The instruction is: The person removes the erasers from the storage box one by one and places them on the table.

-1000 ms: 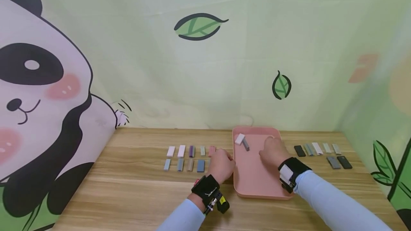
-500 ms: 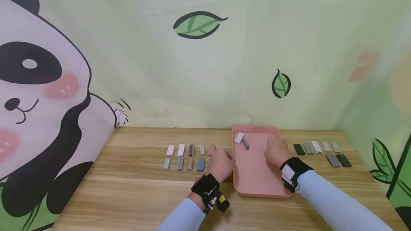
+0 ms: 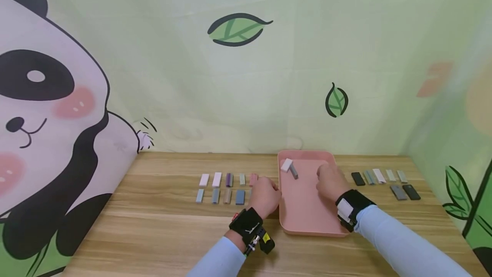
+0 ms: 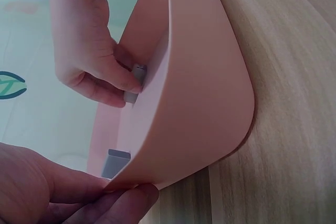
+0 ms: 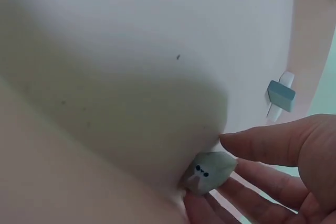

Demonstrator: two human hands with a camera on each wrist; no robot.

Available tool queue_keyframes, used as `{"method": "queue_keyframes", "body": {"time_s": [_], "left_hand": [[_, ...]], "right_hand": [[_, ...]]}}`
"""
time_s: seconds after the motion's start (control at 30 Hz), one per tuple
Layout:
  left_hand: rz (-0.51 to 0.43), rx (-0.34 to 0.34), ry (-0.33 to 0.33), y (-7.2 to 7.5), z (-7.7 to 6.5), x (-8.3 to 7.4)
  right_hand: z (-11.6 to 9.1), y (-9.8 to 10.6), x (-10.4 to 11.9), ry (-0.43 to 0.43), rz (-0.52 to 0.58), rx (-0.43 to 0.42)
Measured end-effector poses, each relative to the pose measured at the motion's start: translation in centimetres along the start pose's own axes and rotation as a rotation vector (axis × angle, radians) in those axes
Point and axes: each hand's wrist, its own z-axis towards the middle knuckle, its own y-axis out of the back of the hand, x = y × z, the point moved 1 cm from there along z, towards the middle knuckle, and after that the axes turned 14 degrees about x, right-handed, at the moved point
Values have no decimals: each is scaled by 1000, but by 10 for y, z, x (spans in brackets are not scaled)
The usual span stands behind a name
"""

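My left hand (image 3: 265, 198) pinches the left rim of a pink tray (image 3: 303, 219) between thumb and fingers, as the left wrist view shows. Inside the tray, towards its right wall, my right hand (image 3: 331, 181) holds a small grey-green block (image 5: 214, 170) between thumb and fingers. A tiny face is printed on the block's end, which is close to the tray floor. At the tray's far left corner lie a white block (image 3: 286, 165) and a dark grey block (image 3: 294, 172), side by side and slanted. The head view hides the held block behind my right hand.
Left of the tray, two rows of small coloured blocks lie on the wooden table (image 3: 161, 225), among them a blue block (image 3: 240, 197) and a purple block (image 3: 229, 180). Several more, including a black block (image 3: 358, 179), lie to the right. A printed cloth backdrop (image 3: 269, 97) rises behind.
My right hand has shifted slightly to the right inside the tray, then stayed there. My left hand keeps its place on the rim. The loose blocks have not moved.
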Motion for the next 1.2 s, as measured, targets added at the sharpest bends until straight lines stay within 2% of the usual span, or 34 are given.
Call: {"method": "queue_keyframes", "body": {"time_s": [0.23,0.47,0.7,0.93,1.07,1.2], "left_hand": [[14,-9,-13,-2,2,2],[7,-5,22,-3,3,2],[-17,8,40,-1,2,0],[-11,6,31,-1,0,-2],[-5,3,16,-2,0,-1],[-5,3,15,-1,1,-1]], "right_hand": [[-5,-1,3,49,-3,18],[-17,3,12,50,10,126],[-27,9,17,54,125,158],[-37,40,3,112,152,51],[-46,64,-16,136,147,-40],[-54,81,-43,116,137,-94]]}}
